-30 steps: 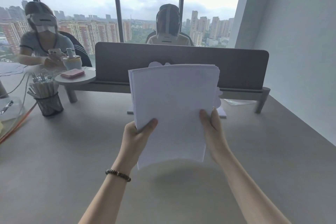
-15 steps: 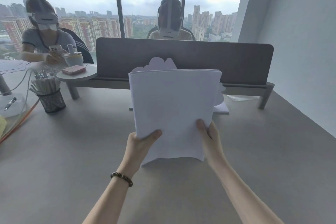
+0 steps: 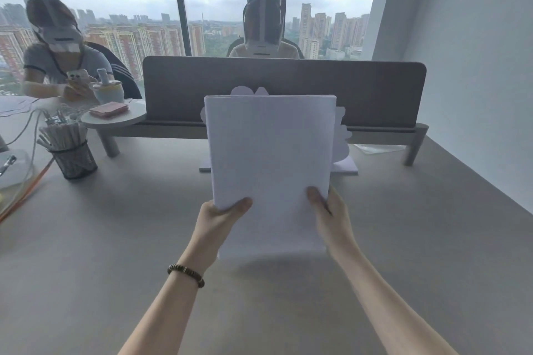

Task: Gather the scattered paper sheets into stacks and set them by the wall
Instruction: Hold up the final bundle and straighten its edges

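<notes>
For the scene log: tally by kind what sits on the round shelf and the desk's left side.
Pink case: 1
Pale cup: 1
Black mesh holder: 1
Total: 3. The holder's sticks are too many to count.

Soft overcast daylight enters through the tall far windows [image 3: 230, 3], backlighting the scene. The upright white paper stack [image 3: 269, 158] looks greyish on its near face and throws a diffuse shadow onto the matte grey bench [image 3: 115, 239]. Wide-angle distortion bends the dark window frames [image 3: 180, 3]; the picture is slightly soft throughout.
</notes>
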`<action>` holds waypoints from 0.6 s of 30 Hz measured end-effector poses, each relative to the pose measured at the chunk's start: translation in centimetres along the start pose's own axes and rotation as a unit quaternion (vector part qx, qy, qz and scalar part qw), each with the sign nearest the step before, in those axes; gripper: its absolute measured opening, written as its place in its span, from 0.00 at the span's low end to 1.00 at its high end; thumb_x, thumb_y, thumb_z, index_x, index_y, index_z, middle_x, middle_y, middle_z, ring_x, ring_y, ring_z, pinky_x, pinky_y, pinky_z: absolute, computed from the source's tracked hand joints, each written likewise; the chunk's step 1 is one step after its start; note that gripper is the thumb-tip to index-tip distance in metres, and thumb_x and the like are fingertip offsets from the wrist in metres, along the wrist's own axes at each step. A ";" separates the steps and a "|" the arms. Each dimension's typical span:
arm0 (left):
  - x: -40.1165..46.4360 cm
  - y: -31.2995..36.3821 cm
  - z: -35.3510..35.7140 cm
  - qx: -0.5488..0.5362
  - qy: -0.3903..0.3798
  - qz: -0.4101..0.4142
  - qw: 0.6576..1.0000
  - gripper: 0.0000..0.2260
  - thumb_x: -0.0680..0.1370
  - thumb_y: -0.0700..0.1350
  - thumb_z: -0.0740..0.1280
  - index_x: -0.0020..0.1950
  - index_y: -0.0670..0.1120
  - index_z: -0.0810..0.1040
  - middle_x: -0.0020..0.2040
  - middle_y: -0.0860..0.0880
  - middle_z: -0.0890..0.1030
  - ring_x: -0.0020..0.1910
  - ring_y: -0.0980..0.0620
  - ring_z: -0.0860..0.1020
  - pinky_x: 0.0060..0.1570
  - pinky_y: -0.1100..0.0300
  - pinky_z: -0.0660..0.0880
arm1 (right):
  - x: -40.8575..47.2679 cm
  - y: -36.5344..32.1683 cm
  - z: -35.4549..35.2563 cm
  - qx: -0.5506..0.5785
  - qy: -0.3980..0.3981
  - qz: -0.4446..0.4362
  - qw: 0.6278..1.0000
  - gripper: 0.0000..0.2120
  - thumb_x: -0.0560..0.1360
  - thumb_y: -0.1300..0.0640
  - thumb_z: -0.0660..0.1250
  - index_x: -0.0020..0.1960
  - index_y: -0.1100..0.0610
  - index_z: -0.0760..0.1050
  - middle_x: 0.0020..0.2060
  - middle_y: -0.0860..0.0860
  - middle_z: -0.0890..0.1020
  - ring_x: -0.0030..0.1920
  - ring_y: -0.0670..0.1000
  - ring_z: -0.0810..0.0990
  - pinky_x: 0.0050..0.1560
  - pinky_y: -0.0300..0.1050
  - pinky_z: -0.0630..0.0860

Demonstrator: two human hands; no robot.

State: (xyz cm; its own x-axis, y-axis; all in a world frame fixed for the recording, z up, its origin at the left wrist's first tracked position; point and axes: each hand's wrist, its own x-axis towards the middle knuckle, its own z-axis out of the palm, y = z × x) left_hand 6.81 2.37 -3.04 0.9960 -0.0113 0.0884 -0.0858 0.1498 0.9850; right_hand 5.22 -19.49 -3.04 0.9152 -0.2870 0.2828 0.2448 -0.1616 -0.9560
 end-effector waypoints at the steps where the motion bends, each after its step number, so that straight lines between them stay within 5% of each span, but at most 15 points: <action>1: 0.1 0.2 -0.1 -0.008 -0.009 -0.007 1.000 0.10 0.74 0.42 0.76 0.54 0.40 0.86 0.51 0.40 0.87 0.54 0.40 0.85 0.56 0.43 0.80 | 0.1 -0.3 -0.1 -0.001 0.007 -0.010 1.000 0.08 0.81 0.51 0.63 0.55 0.45 0.80 0.48 0.42 0.87 0.49 0.44 0.85 0.51 0.52 0.81; 7: 0.3 -0.3 -2.4 -0.032 -0.045 -0.026 0.998 0.18 0.69 0.50 0.79 0.55 0.42 0.85 0.54 0.40 0.86 0.52 0.41 0.84 0.54 0.47 0.79 | 0.3 -2.6 0.2 0.056 0.035 -0.031 0.997 0.11 0.83 0.56 0.62 0.53 0.44 0.81 0.49 0.39 0.87 0.51 0.42 0.85 0.52 0.47 0.80; 12: -0.5 -1.5 -0.5 -0.363 0.019 -0.076 0.929 0.11 0.73 0.44 0.73 0.54 0.45 0.80 0.45 0.47 0.87 0.37 0.54 0.85 0.35 0.63 0.82 | 0.1 -3.8 1.9 0.153 0.068 -0.007 0.986 0.14 0.83 0.56 0.62 0.50 0.40 0.82 0.46 0.42 0.87 0.48 0.45 0.85 0.56 0.53 0.80; 14: -1.1 -1.3 1.5 -0.417 0.013 -0.071 0.906 0.12 0.72 0.46 0.75 0.54 0.48 0.80 0.47 0.47 0.87 0.40 0.53 0.86 0.40 0.60 0.83 | -0.2 -4.0 2.9 0.188 0.079 0.008 0.979 0.10 0.84 0.56 0.62 0.54 0.46 0.82 0.48 0.44 0.88 0.50 0.47 0.85 0.60 0.57 0.79; 18: -2.3 0.5 5.2 -0.396 -0.007 -0.038 0.918 0.17 0.81 0.47 0.63 0.68 0.43 0.77 0.64 0.42 0.82 0.62 0.44 0.81 0.62 0.45 0.77 | -1.3 -3.8 4.7 0.252 0.071 0.021 0.965 0.09 0.84 0.56 0.63 0.59 0.48 0.80 0.56 0.51 0.86 0.60 0.57 0.83 0.63 0.63 0.77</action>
State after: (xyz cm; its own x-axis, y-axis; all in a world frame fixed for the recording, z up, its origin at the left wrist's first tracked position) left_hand 4.39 -2.70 -1.94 0.9976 -0.0624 0.0310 0.0334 0.8191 0.5726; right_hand 4.60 -14.11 -0.14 0.8833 -0.4158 0.2165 0.3655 0.3217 -0.8734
